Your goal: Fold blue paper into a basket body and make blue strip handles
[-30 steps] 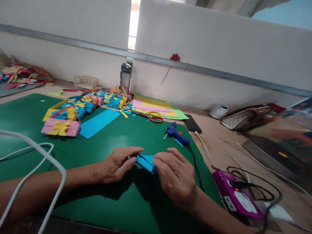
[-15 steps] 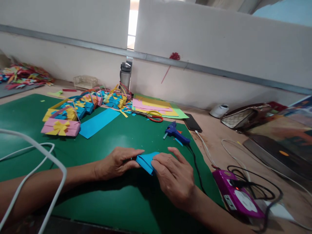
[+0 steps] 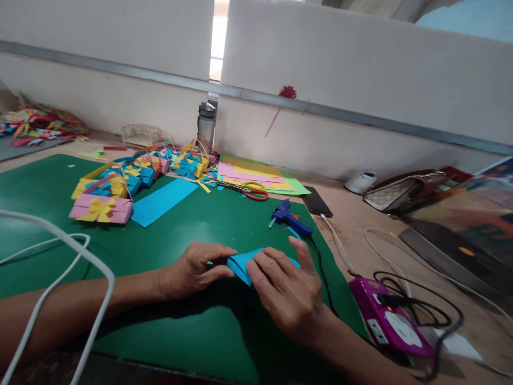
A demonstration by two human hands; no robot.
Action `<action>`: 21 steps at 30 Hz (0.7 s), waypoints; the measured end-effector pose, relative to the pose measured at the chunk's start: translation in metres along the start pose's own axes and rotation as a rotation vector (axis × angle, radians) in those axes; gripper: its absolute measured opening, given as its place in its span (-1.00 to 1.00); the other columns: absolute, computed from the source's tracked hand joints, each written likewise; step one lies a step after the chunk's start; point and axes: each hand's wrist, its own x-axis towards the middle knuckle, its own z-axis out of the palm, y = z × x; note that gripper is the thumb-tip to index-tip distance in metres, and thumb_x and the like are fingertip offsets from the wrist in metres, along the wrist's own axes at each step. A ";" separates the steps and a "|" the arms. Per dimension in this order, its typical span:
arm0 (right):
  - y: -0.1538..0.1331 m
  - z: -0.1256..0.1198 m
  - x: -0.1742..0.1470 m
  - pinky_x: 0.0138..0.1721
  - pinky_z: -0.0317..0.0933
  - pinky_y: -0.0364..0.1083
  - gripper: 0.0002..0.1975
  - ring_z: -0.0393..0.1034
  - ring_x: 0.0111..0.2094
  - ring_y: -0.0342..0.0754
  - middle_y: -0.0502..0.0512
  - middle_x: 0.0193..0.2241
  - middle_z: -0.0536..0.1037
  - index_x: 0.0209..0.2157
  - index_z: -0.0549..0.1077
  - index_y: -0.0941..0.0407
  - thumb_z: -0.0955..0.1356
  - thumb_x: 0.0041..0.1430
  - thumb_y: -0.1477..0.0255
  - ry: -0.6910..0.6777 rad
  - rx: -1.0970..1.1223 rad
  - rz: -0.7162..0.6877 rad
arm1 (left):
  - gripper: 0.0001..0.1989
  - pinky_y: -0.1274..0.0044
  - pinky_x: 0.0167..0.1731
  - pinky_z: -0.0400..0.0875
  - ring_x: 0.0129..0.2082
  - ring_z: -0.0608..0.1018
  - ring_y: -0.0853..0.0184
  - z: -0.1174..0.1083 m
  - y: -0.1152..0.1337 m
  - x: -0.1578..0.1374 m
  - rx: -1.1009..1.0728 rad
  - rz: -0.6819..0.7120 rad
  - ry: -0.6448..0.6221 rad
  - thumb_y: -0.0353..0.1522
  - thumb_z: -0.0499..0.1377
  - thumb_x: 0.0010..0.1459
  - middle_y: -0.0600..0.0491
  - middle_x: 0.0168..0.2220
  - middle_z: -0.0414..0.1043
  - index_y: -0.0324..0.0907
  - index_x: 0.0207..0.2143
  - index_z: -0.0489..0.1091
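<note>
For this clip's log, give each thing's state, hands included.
Held blue paper, folded
Left hand, pinching that paper's end
Right hand, laid over that paper
Blue strip, flat, unfolded
Pink paper bag, bow attached
Glue gun, lying on its side
Scissors, lying down; open or shut unclear
Phone, screen dark, plugged in
Bottle, upright
Purple power box, plug inserted, red light on

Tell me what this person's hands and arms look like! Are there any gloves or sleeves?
No gloves show: the left hand and right hand are bare, with no ring, watch or bracelet that I can see. The left forearm and right forearm show no sleeves either.
</note>
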 end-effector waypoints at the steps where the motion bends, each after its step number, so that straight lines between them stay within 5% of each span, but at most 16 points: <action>1: 0.000 0.000 0.000 0.07 -0.01 0.18 -0.76 0.41 -0.31 -0.02 0.14 -0.45 0.55 -0.36 0.47 0.22 0.18 0.18 0.59 -0.003 0.005 0.001 | -0.73 0.68 -0.50 0.37 -0.55 0.50 0.45 0.000 0.000 0.000 0.000 -0.008 0.003 -0.28 0.10 0.21 0.00 -0.49 0.52 -0.35 -0.25 0.44; 11: 0.003 0.000 0.001 0.07 -0.02 0.15 -0.80 0.41 -0.36 -0.08 0.05 -0.49 0.54 -0.39 0.44 0.17 0.21 0.18 0.60 0.027 0.172 0.106 | -0.65 0.63 -0.45 0.40 -0.49 0.51 0.40 -0.006 -0.007 -0.002 -0.149 -0.109 -0.141 -0.23 0.14 0.17 -0.03 -0.43 0.53 -0.32 -0.12 0.44; 21: 0.005 -0.003 0.005 0.05 0.00 0.09 -0.82 0.43 -0.39 -0.14 -0.01 -0.51 0.52 -0.42 0.44 0.13 0.25 0.16 0.62 0.049 0.259 0.181 | -0.66 0.63 -0.51 0.33 -0.55 0.39 0.45 -0.006 -0.003 0.001 -0.363 -0.248 -0.095 -0.22 0.26 0.04 0.01 -0.50 0.44 -0.33 -0.25 0.51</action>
